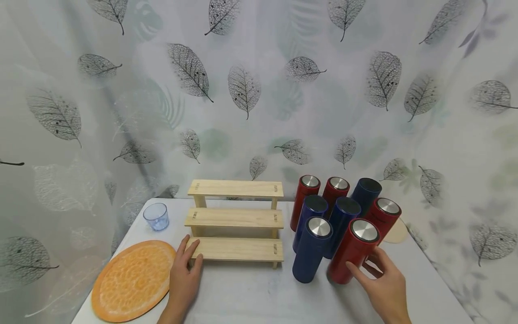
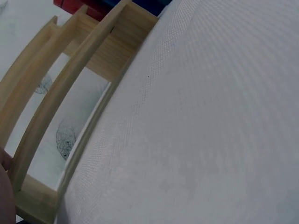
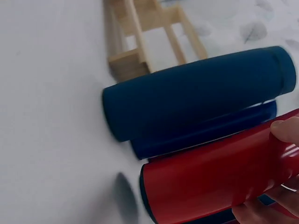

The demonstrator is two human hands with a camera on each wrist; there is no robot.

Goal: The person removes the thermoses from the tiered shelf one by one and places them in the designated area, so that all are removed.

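My right hand [image 1: 382,281] grips a red thermos bottle [image 1: 351,256] with a silver lid, thumb on the near side and fingers round the right. The bottle tilts slightly; in the right wrist view, a shadow lies apart from its base. Directly left of it stands a dark blue thermos bottle [image 1: 310,254] with a silver top. My left hand [image 1: 185,274] rests at the left end of the lowest board of a three-tier wooden stand [image 1: 238,249], fingers and thumb loosely spread. In the left wrist view, only part of that hand shows at the left edge.
Several more red and blue bottles [image 1: 310,211] crowd behind the gripped one. A round orange mat [image 1: 133,281] lies left of my left hand, with a blue glass cup [image 1: 156,217] behind it. A pale round disc [image 1: 395,233] is partly hidden behind the bottles. Leaf-printed curtain [image 1: 259,112] backs the table.
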